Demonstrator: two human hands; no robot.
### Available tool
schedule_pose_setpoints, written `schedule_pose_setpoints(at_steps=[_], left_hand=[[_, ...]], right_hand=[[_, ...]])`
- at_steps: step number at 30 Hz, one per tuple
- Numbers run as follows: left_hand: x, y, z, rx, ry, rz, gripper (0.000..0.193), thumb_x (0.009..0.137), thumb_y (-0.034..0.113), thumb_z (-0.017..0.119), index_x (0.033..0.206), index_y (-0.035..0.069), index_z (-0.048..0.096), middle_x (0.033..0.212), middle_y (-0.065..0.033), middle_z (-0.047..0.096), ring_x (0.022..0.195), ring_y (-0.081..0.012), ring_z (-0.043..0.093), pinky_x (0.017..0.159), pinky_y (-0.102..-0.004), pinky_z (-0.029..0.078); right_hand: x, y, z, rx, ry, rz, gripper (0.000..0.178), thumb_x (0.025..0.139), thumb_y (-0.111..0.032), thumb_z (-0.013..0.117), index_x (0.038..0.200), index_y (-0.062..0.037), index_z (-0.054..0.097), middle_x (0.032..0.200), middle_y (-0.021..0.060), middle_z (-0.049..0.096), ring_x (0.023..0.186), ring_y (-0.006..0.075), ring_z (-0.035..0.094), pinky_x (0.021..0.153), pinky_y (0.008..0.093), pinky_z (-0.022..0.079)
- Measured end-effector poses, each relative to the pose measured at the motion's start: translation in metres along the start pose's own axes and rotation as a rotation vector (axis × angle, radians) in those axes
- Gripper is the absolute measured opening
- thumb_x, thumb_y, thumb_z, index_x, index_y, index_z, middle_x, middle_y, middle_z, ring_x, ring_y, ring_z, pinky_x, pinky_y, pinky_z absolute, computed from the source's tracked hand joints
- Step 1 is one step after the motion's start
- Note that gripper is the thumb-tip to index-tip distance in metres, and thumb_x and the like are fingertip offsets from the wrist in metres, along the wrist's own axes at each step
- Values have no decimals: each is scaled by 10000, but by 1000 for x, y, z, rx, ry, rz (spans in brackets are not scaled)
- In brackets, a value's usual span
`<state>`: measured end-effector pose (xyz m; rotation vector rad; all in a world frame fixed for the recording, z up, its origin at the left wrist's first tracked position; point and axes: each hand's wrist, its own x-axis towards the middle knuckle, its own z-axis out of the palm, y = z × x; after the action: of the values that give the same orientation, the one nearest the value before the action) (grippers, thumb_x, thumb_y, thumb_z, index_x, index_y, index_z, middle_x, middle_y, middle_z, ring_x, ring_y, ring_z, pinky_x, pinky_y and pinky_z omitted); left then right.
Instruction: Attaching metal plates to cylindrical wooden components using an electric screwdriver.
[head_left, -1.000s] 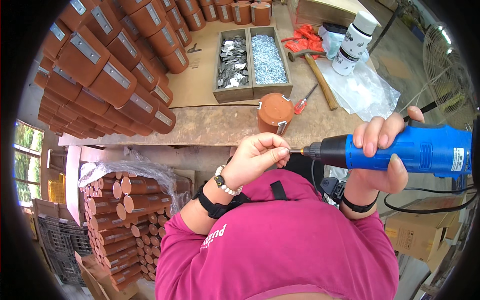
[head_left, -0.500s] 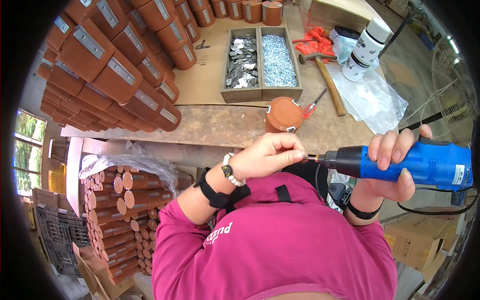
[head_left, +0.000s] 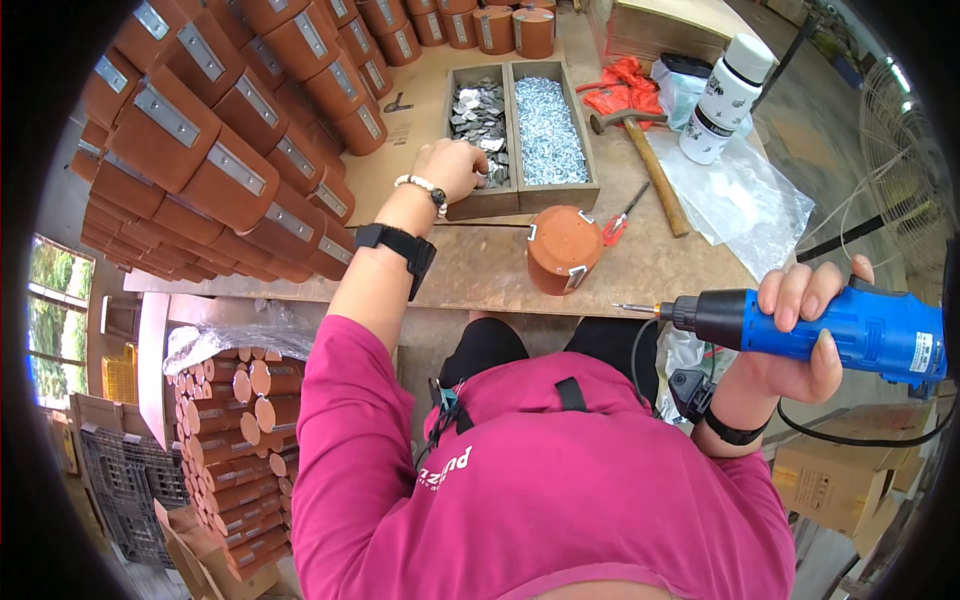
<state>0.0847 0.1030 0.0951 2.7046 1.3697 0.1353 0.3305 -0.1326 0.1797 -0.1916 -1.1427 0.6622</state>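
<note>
My left hand [head_left: 452, 168] reaches over the near left corner of a two-part wooden box [head_left: 497, 205]. Its fingers are bent together down at the small grey metal plates [head_left: 478, 115] in the left compartment; what the fingertips pinch, if anything, is hidden. My right hand [head_left: 800, 320] is wrapped around a blue electric screwdriver [head_left: 850, 325], its thin bit pointing left, apart from everything. Ahead of the bit, near the table's front edge, stands a reddish-brown cylinder [head_left: 563, 250] with small metal brackets around its top rim.
Small silvery screws [head_left: 553, 130] fill the right compartment. Stacked brown cylinders [head_left: 240, 170] with metal strips crowd the left. To the right lie a hammer [head_left: 655, 170], a red-handled screwdriver [head_left: 622, 222], a plastic bag [head_left: 740, 195] and a white bottle [head_left: 722, 105]. A fan [head_left: 905, 170] stands beyond.
My left hand has left the screwdriver's bit and moved forward and left to the metal plates. The bit is now uncovered. My right hand still holds the electric screwdriver, nearly unmoved.
</note>
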Motion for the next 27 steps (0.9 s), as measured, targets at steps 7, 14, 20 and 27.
schedule_pose_setpoints(at_steps=[7,14,20,27], left_hand=[[6,-6,-3,-10,-116,38,113,660,192,614,718,99,589,739,-61,605,752,-241,562,657,-352,424],[5,-5,-9,-221,53,11,78,684,128,589,728,70,562,714,-90,589,716,-268,558,641,-349,424],[4,-18,-3,-100,127,76,72,678,122,589,724,70,570,717,-87,587,698,-256,556,635,-326,431],[-21,44,-42,-523,-25,287,70,707,67,575,752,24,544,686,-79,581,638,-170,551,593,-277,431]], right_hand=[[-3,-4,-2,-35,10,11,614,704,-110,498,1220,-9,180,789,94,434,635,186,474,585,354,402],[-2,-3,-2,-34,-3,31,576,715,-114,478,1208,6,206,793,80,417,672,159,442,634,316,370],[-2,-4,1,10,34,44,587,713,-88,479,1214,-4,185,798,100,442,646,191,473,600,363,405],[-2,-6,-2,5,38,30,580,716,-96,477,1213,-3,194,802,100,445,663,191,472,615,362,398]])
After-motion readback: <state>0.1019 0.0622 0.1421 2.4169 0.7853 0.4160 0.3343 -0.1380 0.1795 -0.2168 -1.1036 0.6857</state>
